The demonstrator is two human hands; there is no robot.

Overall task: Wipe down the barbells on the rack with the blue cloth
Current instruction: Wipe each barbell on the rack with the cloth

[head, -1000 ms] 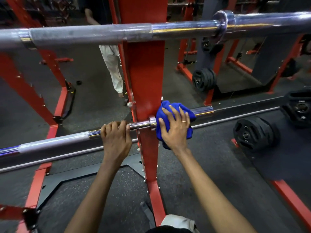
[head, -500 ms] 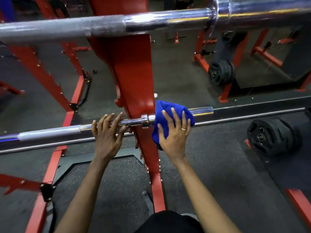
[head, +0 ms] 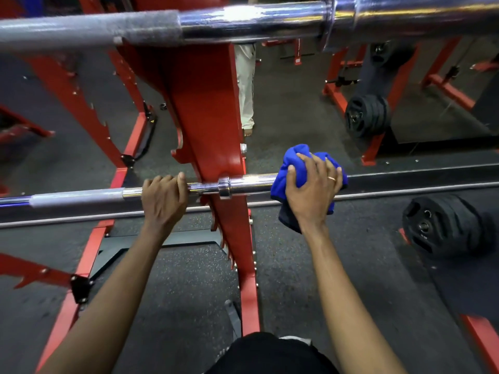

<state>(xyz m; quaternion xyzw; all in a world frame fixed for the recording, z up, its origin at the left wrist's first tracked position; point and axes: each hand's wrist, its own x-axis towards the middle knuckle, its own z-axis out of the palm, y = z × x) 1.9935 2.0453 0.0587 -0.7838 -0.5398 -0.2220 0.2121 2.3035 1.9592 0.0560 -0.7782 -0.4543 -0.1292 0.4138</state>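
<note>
Two barbells show on the red rack, and the work is on the lower barbell, which lies across the rack's upright at about the middle of the view. A second ago the blue cloth sat tight against the collar, with the right hand spread flat over it; now the cloth is bunched at the right end of the sleeve, and a bright stretch of bare chrome lies between it and the collar. The right hand's fingers and thumb curl round the cloth and clamp it onto the sleeve's end. The left hand, which half a second ago had its fingers loosened and fanned over the shaft, is closed over the shaft again just left of the upright, steadying the bar. I judge that one pass along this sleeve is about done, running from the collar out to the tip, and that the knurled shaft to the left has yet to be wiped from this position. The upper barbell crosses the top of the view, nearer the camera, and neither hand touches it. Black weight plates lie on the floor at right.
</note>
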